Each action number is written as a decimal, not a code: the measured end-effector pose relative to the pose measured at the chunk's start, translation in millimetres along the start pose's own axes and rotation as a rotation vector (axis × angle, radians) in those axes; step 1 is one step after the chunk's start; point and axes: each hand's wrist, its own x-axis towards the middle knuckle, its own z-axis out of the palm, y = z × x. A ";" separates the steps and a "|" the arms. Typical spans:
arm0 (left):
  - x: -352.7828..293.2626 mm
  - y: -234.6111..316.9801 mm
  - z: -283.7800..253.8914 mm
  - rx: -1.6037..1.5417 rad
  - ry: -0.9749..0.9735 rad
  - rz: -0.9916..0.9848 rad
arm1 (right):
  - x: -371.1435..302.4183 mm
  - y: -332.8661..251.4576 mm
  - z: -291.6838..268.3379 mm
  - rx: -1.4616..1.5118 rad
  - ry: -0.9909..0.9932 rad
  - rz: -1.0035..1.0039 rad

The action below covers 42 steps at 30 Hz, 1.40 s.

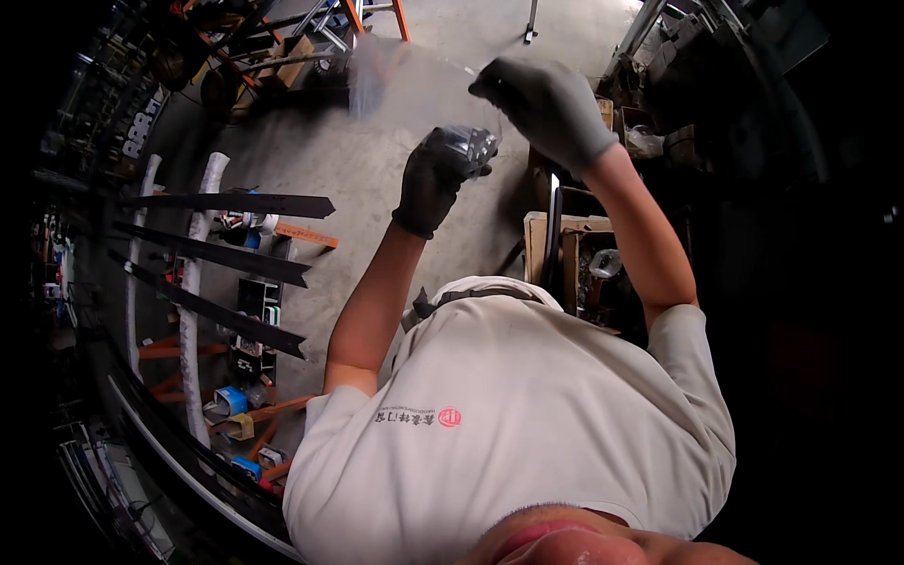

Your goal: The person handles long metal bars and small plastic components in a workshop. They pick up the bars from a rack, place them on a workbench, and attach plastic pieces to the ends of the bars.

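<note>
My left hand, in a dark work glove, is closed around a small crumpled packet of clear plastic. What lies inside the packet is too small to make out. Above it and to the right, my right hand wears a grey glove with a dark palm. Its fingers are pinched together, and a thin pale sliver shows beyond their tips; what they grip is not clear. A hazy, see-through blur hangs to the left of the right hand, over the floor.
Three dark long profiles jut in from the left across white-wrapped rack posts. Below them are blue boxes and orange bars. Cartons stand at my right. An orange-legged ladder is at the far side of the concrete floor.
</note>
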 end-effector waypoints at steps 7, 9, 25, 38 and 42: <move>-2.7 0.1 -17.2 -0.254 0.163 0.115 | 20.8 -13.1 10.0 0.181 -0.025 0.094; -6.0 2.1 -18.0 -0.393 0.163 0.138 | 26.6 -10.3 14.2 0.232 -0.034 0.106; -42.8 15.8 7.6 0.077 0.154 0.124 | 24.0 -9.0 32.0 0.245 0.054 -0.072; -65.0 34.3 2.3 -0.060 0.176 0.242 | 1.8 -24.3 34.4 0.571 0.105 0.120; -69.5 36.4 -1.6 -0.015 0.182 0.293 | 5.4 -29.7 42.4 0.853 0.080 0.260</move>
